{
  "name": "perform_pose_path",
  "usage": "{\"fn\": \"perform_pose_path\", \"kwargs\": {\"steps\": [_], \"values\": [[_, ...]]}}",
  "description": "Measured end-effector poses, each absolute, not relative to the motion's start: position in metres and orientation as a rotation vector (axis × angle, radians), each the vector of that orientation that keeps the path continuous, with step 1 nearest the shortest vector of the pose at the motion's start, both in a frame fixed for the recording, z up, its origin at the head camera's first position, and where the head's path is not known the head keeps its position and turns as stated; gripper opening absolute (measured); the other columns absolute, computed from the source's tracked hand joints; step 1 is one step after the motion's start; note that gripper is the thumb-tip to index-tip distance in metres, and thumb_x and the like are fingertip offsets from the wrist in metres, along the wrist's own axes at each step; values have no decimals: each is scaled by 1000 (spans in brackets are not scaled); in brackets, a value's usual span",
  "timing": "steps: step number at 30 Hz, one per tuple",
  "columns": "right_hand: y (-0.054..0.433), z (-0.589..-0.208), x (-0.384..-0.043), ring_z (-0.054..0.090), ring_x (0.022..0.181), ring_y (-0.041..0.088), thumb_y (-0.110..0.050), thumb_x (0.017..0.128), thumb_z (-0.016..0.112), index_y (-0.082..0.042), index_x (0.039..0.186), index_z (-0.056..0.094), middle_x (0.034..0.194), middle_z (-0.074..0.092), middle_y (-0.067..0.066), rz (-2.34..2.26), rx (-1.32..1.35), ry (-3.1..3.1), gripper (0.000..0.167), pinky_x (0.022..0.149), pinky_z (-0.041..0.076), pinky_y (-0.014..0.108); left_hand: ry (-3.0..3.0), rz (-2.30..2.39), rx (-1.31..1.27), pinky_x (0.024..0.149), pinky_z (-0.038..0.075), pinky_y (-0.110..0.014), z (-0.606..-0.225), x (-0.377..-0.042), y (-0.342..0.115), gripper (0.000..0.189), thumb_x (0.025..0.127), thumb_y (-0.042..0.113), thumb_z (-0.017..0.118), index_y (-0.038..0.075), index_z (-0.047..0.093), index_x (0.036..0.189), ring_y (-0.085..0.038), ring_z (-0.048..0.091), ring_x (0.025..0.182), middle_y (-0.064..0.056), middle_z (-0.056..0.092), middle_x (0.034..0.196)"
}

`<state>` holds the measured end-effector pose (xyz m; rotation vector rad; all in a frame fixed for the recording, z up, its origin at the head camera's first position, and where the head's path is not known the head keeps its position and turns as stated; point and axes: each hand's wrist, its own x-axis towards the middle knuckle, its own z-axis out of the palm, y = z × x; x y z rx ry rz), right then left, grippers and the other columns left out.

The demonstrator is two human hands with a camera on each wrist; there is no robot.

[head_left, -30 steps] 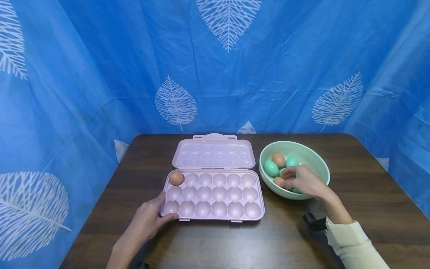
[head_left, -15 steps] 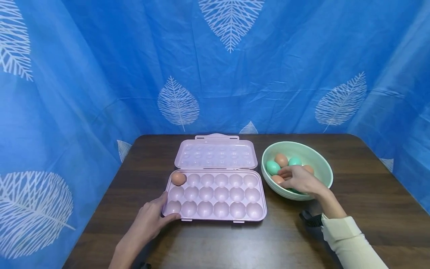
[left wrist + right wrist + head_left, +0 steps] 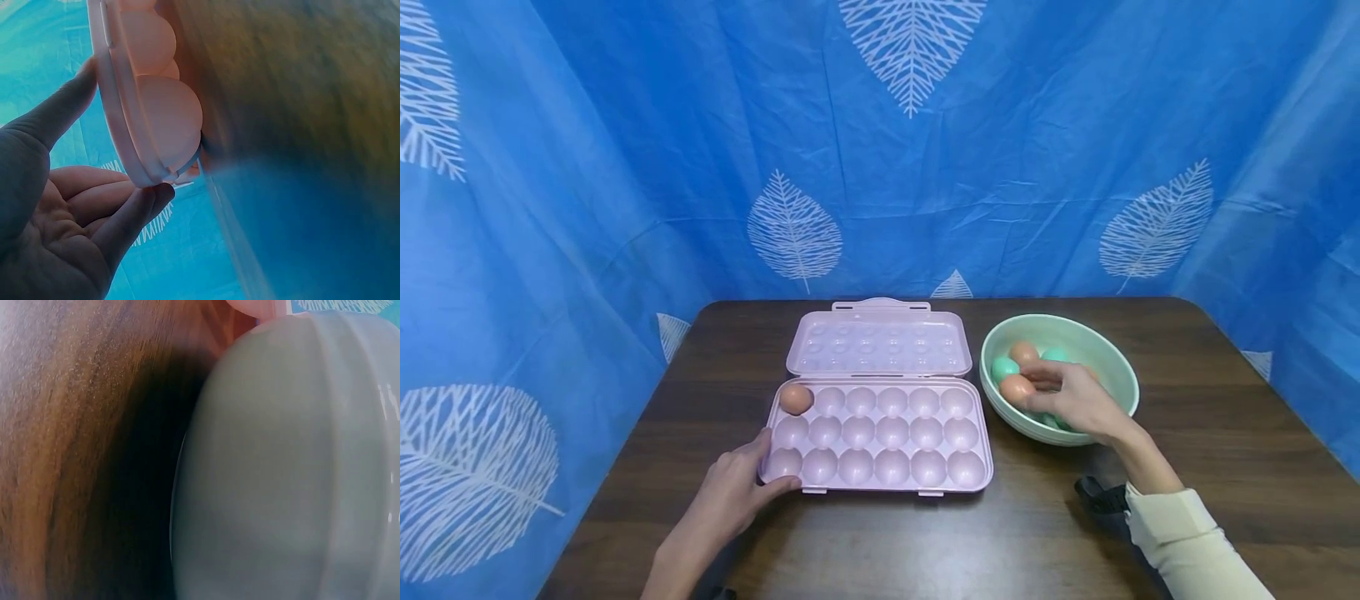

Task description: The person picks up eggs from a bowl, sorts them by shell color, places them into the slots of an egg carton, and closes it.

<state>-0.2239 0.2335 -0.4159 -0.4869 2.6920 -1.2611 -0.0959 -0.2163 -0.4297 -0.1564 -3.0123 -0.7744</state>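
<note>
My left hand (image 3: 730,487) grips the near left corner of a pink plastic egg tray (image 3: 880,487), its thumb along the front edge. In the left wrist view, thumb and fingers lie on the rim of the tray (image 3: 164,119). One brown egg (image 3: 795,398) sits in the tray's far left cup; the other cups hold nothing. My right hand (image 3: 1078,404) reaches into a pale green bowl (image 3: 1108,367) and pinches a brown egg (image 3: 1016,390) near its left rim. Around it lie green eggs (image 3: 1004,368) and another brown egg (image 3: 1023,352). The right wrist view shows only the outside of the bowl (image 3: 269,456).
The tray's lid (image 3: 880,342) lies folded back behind it. Both tray and bowl stand on a dark wooden table (image 3: 880,550). A blue curtain (image 3: 1000,167) with white leaf prints hangs behind and at the sides.
My right hand has taken hold of a brown egg in the bowl and raised it a little. The left hand stays at the tray's corner.
</note>
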Motion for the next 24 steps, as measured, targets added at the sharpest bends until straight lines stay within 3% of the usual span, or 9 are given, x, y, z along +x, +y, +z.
{"fn": "perform_pose_path", "kwargs": {"steps": [5, 8, 20, 24], "values": [[235, -415, -222, 56, 122, 38, -29, 90, 74, 6, 138, 51, 135, 57, 23, -1405, -455, 2662, 64, 89, 47, 16, -3019, -779, -153, 98, 46, -54, -429, -96, -217, 85, 81, 38, 81, -16, 46, 137, -44, 54, 122, -33, 52, 134], [235, -413, -220, 53, 124, 40, -25, 91, 74, 8, 138, 50, 136, 55, 26, -1462, -444, 2658, 62, 89, 44, 11, -3019, -780, -150, 98, 46, -54, -429, -95, -217, 84, 81, 37, 81, -16, 46, 136, -44, 54, 122, -33, 52, 134], [235, -412, -218, 53, 124, 39, -26, 92, 72, 7, 137, 50, 135, 55, 26, -1597, -360, 2692, 60, 88, 43, 8, -3040, -767, -153, 98, 46, -54, -429, -97, -216, 89, 81, 41, 80, -17, 45, 137, -45, 54, 122, -34, 51, 135], [233, -413, -217, 55, 122, 33, -26, 92, 72, 7, 134, 53, 132, 58, 24, -1627, -359, 2715, 57, 89, 43, 8, -3037, -767, -154, 97, 47, -54, -430, -98, -217, 89, 80, 41, 81, -17, 44, 137, -44, 55, 121, -34, 52, 134]]}}
